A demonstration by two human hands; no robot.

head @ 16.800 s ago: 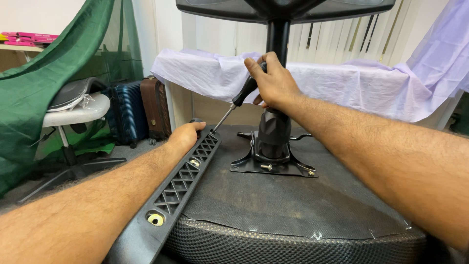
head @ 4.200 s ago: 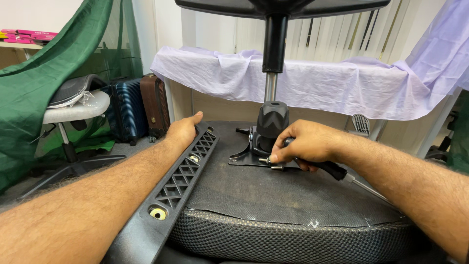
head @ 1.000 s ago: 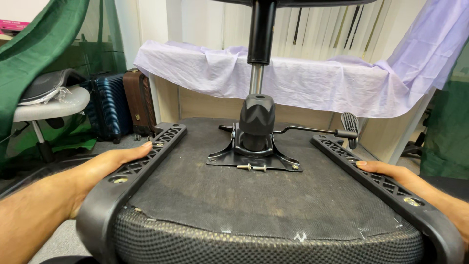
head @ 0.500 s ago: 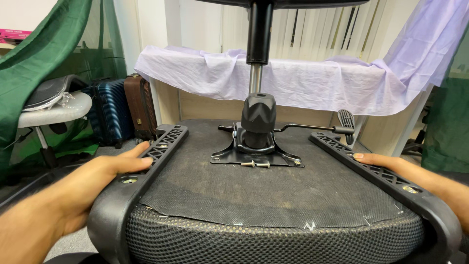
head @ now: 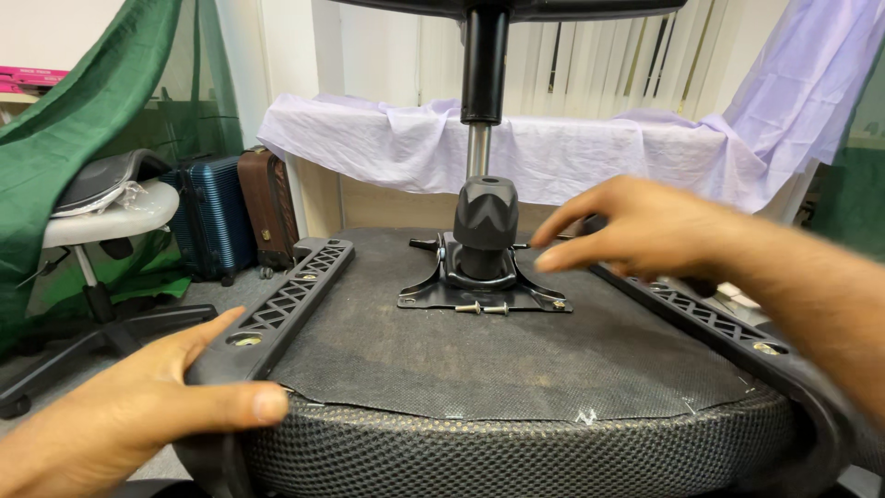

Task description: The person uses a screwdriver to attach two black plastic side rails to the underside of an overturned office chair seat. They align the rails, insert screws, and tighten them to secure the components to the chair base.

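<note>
An upturned office chair seat (head: 516,369) filled my head view, its dark fabric underside facing up w/ black mesh round the near edge; the left hand (head: 138,415) gripped the near left corner of the seat, thumb pressed along the rim where the left arm bracket (head: 286,300) ended, fingers lying on the outer side; the right hand (head: 636,226) hung in the air above the right half of the seat, fingers spread and loose, grasping nothing, its outline blurred; it hovered near the tilt mechanism plate (head: 484,286), apart from it; that black metal plate sat bolted at the centre of the seat, toward the far edge, w/ two bolts (head: 481,309) lying on its front lip; a black collar (head: 486,217) rose from the plate, w/ the silver gas-lift column (head: 477,152) and a black tube standing upright above it, up to the chair base at the top of frame; the right arm bracket (head: 737,332) ran along the seat's right edge, partly under my forearm; behind stood a desk draped in a lilac sheet (head: 553,152), w/ a blue suitcase (head: 212,217) and a brown suitcase (head: 267,207) beside it on the floor; a second chair (head: 101,207) under green cloth (head: 83,129) stood at left.
</note>
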